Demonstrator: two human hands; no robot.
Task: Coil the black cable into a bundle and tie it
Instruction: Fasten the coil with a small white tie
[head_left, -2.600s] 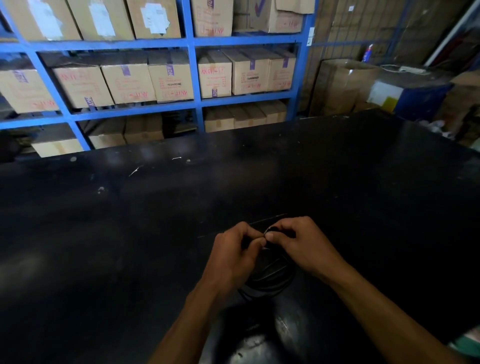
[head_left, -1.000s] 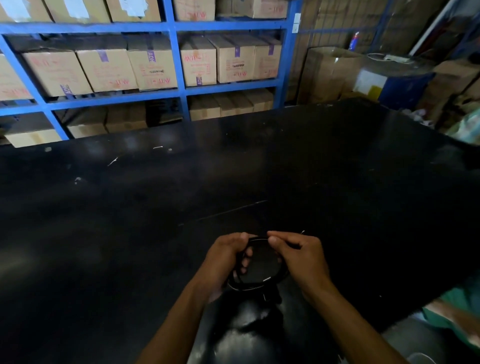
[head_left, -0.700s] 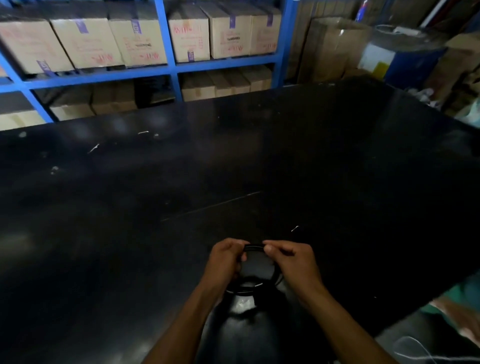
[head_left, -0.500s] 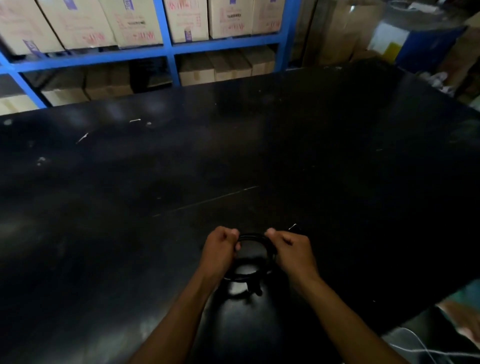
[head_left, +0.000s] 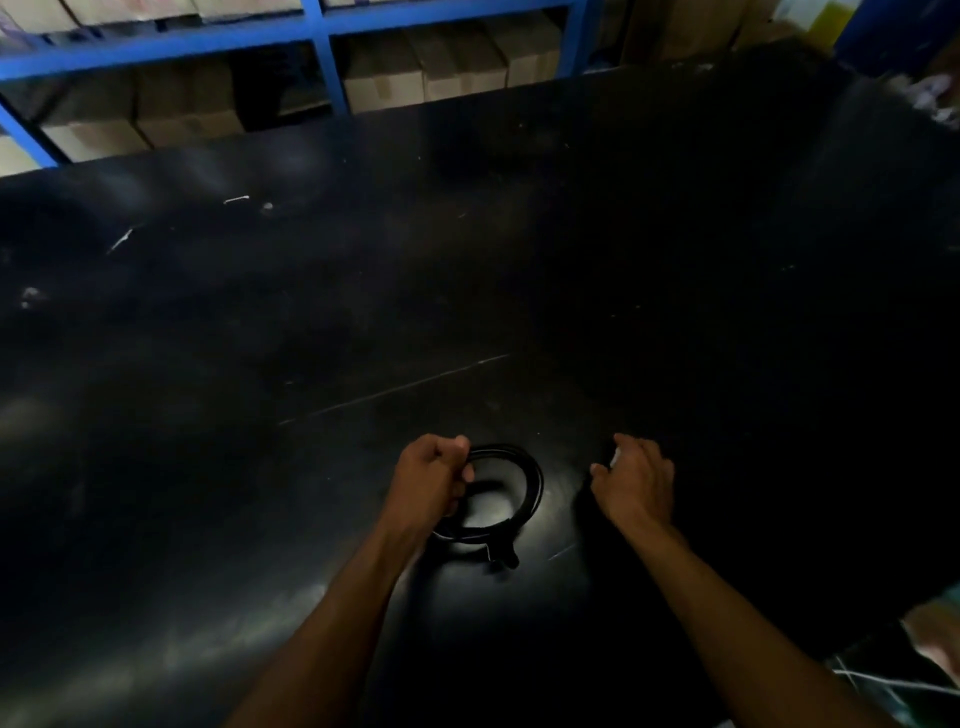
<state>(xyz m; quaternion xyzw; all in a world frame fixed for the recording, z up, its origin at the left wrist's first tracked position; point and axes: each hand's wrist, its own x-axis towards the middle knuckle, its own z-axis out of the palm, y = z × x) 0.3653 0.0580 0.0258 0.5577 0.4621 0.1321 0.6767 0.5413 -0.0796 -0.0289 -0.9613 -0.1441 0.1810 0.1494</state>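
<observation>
While the left hand (head_left: 431, 480) grips the coiled black cable (head_left: 537, 486), the right hand (head_left: 636, 486) sits apart, curled, grasp unclear.

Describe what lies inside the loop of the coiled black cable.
Only bare, shiny black tabletop shows through the coiled black cable. The left-hand grip closes round the coil's left side, covering that part.
</observation>
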